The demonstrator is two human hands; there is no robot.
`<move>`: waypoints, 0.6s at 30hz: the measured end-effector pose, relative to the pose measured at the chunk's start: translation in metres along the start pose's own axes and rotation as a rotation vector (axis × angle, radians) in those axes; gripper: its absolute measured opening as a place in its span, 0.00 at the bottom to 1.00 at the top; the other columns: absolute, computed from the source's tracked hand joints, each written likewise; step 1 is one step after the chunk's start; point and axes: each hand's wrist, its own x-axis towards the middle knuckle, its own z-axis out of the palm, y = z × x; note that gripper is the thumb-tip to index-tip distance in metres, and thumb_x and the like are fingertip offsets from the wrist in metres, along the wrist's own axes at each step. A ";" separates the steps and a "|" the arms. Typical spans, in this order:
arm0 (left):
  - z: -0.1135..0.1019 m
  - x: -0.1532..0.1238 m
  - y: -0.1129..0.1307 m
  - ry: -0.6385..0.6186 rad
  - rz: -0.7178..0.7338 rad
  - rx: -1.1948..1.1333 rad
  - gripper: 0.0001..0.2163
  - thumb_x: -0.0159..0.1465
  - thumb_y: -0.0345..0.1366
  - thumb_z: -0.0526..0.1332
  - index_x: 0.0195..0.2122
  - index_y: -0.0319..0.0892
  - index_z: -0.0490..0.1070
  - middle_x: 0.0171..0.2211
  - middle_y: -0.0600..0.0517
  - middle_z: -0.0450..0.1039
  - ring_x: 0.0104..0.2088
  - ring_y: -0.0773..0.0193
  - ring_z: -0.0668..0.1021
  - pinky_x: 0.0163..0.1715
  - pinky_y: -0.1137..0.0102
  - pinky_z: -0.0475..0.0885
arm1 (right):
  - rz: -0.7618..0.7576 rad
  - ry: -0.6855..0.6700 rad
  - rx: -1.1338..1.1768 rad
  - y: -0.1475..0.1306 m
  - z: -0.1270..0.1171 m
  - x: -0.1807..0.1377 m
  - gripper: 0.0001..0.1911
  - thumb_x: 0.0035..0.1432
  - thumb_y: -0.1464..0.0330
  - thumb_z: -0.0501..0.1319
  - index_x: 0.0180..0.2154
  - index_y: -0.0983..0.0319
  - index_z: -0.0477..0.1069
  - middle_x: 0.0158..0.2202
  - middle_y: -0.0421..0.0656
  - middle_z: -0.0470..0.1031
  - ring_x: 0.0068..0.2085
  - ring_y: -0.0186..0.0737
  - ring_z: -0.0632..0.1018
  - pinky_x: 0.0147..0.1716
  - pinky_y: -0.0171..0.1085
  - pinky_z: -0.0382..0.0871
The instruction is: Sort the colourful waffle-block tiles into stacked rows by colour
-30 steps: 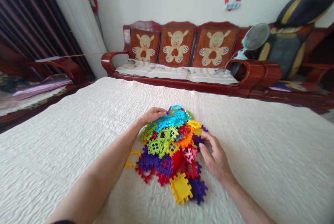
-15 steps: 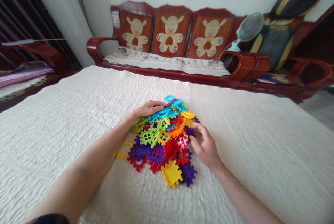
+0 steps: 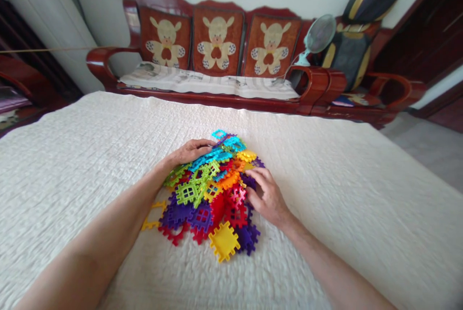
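One loose heap of plastic tiles [image 3: 218,206] between fingers of left hand [image 3: 190,151] and right hand [image 3: 270,198]. Seemingly mostly gathered, with ragged edges remaining. Left: against blue tiles [image 3: 219,155], cannot tell if gripping. Right: parted beside purple tiles [image 3: 249,181].

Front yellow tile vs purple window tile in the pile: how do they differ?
Centre: the yellow tile has a solid panel; the purple window tile has a cross-barred opening.
Placement: the yellow tile sits at the near edge of the pile; the purple window tile lies farther in.
Shared: toothed edges.
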 end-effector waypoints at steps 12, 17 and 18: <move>-0.004 0.000 -0.005 -0.088 -0.013 0.084 0.27 0.57 0.54 0.59 0.50 0.40 0.73 0.41 0.51 0.77 0.36 0.64 0.76 0.39 0.70 0.73 | -0.028 0.104 0.118 0.000 0.003 -0.003 0.13 0.54 0.77 0.55 0.39 0.59 0.71 0.47 0.46 0.72 0.51 0.42 0.72 0.54 0.45 0.66; -0.005 -0.001 -0.005 -0.090 -0.043 0.086 0.28 0.57 0.55 0.59 0.51 0.39 0.72 0.41 0.50 0.77 0.35 0.63 0.76 0.37 0.70 0.73 | 0.092 0.178 0.317 0.005 -0.004 0.000 0.11 0.61 0.69 0.54 0.44 0.57 0.71 0.50 0.45 0.73 0.55 0.41 0.71 0.58 0.44 0.62; -0.005 -0.001 -0.006 -0.093 -0.045 0.078 0.29 0.57 0.55 0.59 0.51 0.40 0.72 0.41 0.50 0.77 0.35 0.63 0.76 0.37 0.70 0.73 | 0.144 0.182 0.361 0.006 -0.005 0.000 0.12 0.62 0.67 0.54 0.46 0.57 0.71 0.52 0.44 0.72 0.55 0.42 0.71 0.57 0.44 0.63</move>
